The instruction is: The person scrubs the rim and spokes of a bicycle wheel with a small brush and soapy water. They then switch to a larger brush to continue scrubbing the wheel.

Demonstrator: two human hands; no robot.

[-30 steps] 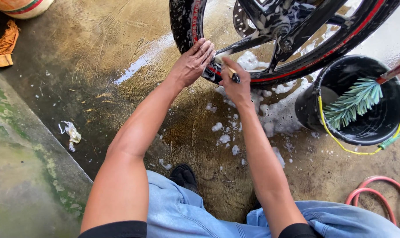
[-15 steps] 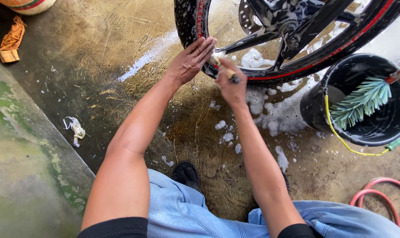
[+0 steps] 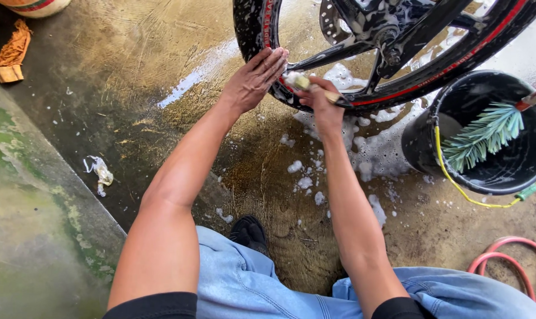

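Wet concrete floor [image 3: 161, 88] with foam, nearest; then, at the soapy black wheel [image 3: 315, 97]: left hand [image 3: 253, 80] flat and open on its tyre, right hand [image 3: 318, 97] closed around a small brush [image 3: 315, 88] against its rim; black bucket [image 3: 486, 142] holding green bristle brush [image 3: 483, 136] right of wheel.

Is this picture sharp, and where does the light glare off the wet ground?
Head view: mostly sharp; hands, left and right, crisp on the soapy wheel; pale glare on the wet floor beside the wheel; soft daylight, weak shadows; the bucket looks dark inside.
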